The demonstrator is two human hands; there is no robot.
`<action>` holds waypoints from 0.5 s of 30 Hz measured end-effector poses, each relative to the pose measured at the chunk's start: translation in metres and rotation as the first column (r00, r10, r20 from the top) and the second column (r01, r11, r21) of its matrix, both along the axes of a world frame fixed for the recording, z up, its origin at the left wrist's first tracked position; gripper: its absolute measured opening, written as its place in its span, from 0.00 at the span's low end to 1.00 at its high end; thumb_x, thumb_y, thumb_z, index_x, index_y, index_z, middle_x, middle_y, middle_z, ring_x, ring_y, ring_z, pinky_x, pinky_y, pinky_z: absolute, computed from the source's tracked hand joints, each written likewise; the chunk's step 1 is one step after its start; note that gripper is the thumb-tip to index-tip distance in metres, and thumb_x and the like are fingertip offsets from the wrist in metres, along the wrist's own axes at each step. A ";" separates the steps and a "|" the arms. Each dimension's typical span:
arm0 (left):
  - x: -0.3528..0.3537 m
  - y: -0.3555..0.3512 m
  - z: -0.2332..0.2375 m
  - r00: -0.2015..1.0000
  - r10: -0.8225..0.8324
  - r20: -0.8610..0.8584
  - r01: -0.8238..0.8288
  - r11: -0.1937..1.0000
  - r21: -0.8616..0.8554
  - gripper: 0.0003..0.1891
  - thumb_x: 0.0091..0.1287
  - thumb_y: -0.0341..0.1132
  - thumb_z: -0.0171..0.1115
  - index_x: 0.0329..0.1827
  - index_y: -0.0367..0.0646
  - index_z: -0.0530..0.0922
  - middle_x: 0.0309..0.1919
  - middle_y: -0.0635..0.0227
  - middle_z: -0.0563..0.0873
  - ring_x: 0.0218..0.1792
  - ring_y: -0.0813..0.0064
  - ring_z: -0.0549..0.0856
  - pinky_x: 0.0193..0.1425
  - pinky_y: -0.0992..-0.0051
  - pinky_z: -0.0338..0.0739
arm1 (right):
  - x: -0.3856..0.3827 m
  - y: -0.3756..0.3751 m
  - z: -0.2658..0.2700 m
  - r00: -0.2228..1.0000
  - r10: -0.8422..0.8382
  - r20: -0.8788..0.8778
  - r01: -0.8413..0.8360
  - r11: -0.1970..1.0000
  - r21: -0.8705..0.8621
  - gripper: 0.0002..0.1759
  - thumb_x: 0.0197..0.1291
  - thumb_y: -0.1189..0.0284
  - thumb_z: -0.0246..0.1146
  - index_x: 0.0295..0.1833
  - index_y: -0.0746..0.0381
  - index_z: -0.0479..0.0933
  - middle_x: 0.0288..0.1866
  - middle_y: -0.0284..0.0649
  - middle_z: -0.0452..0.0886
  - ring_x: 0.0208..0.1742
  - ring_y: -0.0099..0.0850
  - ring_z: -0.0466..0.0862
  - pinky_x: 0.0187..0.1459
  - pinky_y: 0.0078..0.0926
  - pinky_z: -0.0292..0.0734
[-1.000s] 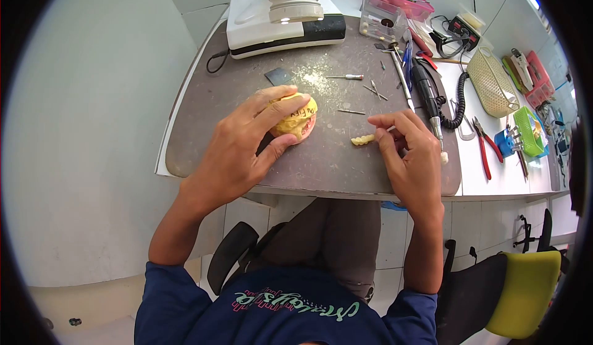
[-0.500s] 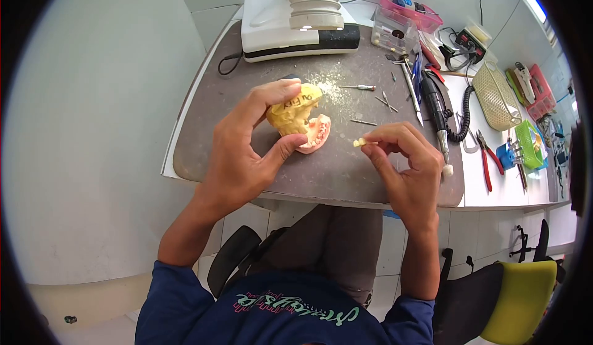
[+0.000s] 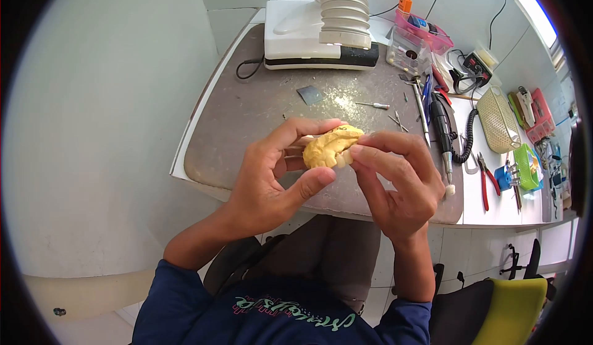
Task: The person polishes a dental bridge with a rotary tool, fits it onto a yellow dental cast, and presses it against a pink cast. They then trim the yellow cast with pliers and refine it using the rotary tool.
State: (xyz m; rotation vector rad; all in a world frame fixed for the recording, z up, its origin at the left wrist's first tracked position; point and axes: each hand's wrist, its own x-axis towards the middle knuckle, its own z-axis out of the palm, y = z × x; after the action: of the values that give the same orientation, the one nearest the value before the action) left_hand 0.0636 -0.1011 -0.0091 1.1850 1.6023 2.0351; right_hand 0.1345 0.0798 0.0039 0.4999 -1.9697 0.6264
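Note:
My left hand [image 3: 278, 175] is wrapped round a yellow plaster dental cast [image 3: 327, 147], holding it tilted above the front of the bench. Handwriting shows faintly on the cast's upper side. With thumb and fingers pinched, my right hand [image 3: 401, 175] works at the cast's right edge. A small tooth-coloured dental bridge [image 3: 343, 158] sits there at the fingertips, against the cast's rim. My right fingers partly cover it.
A white dust-extractor box [image 3: 296, 33] stands at the back beneath a ribbed hose [image 3: 343, 14]. Pale grinding dust [image 3: 340, 101] lies near a dark square sheet [image 3: 310, 95]. To the right are a handpiece [image 3: 441, 126], red pliers [image 3: 488, 181] and baskets [image 3: 497, 119].
My right hand has brought the small dental bridge leftward to the yellow cast. The yellow cast has turned, and the pink cast beneath it no longer shows. The view has shifted slightly.

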 end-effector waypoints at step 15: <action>-0.004 -0.001 0.004 0.879 -0.150 0.452 0.137 0.989 0.063 0.29 0.79 0.50 0.44 0.70 0.32 0.63 0.61 0.53 0.78 0.62 0.65 0.80 0.67 0.62 0.77 | -0.021 0.000 0.029 0.947 -0.009 0.321 -0.008 0.999 0.052 0.11 0.53 0.80 0.72 0.44 0.63 0.86 0.39 0.39 0.83 0.35 0.27 0.85 0.34 0.22 0.81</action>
State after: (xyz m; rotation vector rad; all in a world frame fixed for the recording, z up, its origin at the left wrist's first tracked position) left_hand 0.0595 -0.1026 -0.0049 0.7270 1.2215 2.0486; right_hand 0.1138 0.0802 0.0325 0.4512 -2.2992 0.6911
